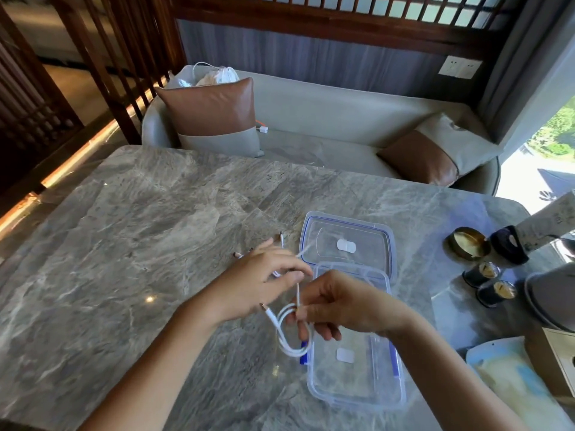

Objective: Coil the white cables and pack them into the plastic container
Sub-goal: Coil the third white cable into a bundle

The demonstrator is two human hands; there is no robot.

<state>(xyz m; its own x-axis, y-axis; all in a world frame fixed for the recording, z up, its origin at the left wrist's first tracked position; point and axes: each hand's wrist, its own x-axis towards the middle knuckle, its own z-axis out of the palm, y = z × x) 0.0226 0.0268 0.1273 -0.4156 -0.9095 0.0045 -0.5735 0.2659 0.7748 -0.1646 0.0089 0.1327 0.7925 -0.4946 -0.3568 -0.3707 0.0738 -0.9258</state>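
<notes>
White cable (pixel 281 339), half-coiled, held at 9 o'clock of the plastic container (pixel 351 388). Pinched at the loop by right hand (pixel 342 303), at the tail by left hand (pixel 261 281). Keep turns equal; feed slack gently.

Not much to see of me here: my left hand (pixel 264 281) and my right hand (pixel 339 303) are bare, and so are my left forearm (pixel 174 346) and right forearm (pixel 435 362), bare skin all the way to the near edge.
</notes>
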